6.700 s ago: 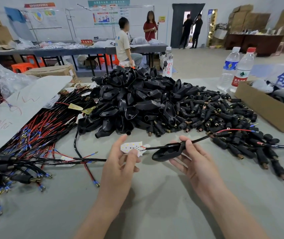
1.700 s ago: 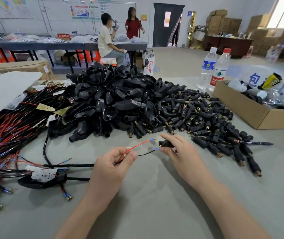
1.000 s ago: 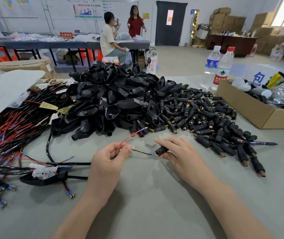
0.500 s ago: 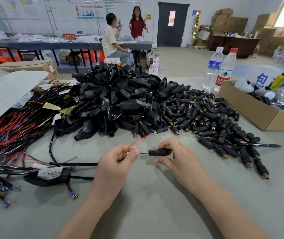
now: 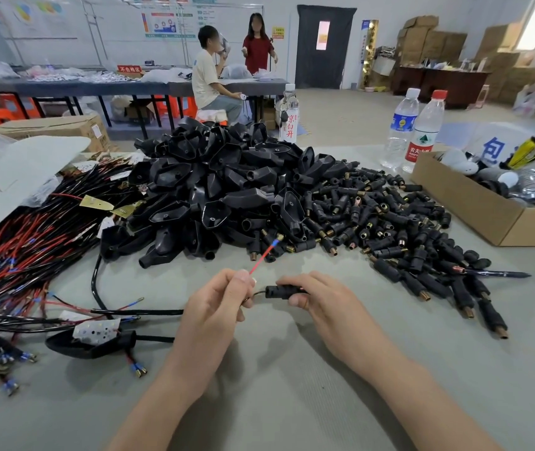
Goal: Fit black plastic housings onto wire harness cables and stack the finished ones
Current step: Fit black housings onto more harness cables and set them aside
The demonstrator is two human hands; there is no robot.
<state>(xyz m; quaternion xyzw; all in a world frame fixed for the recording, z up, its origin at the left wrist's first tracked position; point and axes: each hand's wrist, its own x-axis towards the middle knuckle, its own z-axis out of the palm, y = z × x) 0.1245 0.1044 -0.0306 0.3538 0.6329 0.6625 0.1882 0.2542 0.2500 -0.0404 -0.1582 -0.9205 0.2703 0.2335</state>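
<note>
Just below the centre of the frame, left hand with fingers curled, pinching a red wire between thumb and forefinger, the blue-tipped end slanting up and to the right toward the heaps. Just to its right, right hand gripping a small black housing between thumb and fingertips, held level above the grey table. Short loop of thin black wire running from the left end of that housing into the left hand's pinch. Behind the hands, across the middle of the frame, a tall heap of large black housings; to its right, a spread of small barrel-shaped housings with brass ends. Along the left edge, a bundle of red and black harness cables. Lower left, lying flat on the table, a finished cable with a large black housing and a white dotted plate, blue terminals sticking out beside it. At the right edge, an open cardboard box, with two water bottles standing just behind its left corner. In the upper part of the frame, two people at a long table, blurred.
</note>
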